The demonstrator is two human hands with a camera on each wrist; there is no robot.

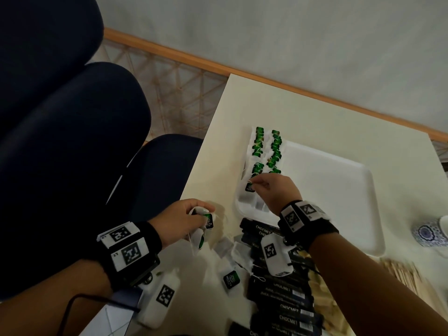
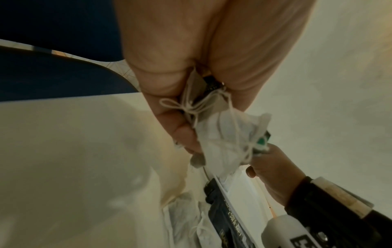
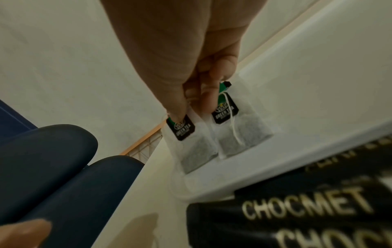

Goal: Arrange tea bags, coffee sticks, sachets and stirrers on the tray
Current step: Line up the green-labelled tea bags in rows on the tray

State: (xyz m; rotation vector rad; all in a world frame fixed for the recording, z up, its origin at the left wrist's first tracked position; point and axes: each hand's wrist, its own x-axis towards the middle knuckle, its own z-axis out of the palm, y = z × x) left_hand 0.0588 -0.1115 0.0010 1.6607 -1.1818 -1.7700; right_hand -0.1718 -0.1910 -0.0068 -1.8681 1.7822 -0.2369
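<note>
A white tray lies on the cream table. Green-tagged tea bags lie in two columns along its left side. At the tray's near left corner my right hand pinches the top of one tea bag, which hangs beside another tea bag lying on the tray. My left hand hovers left of the tray and grips a bunch of tea bags with tangled strings. Black CHOCMET coffee sticks lie in a row below the tray. Wooden stirrers lie to their right.
Loose tea bags lie on the table between my arms. A blue-patterned cup stands at the right edge. Navy chairs stand close to the table's left edge. The tray's middle and right are bare.
</note>
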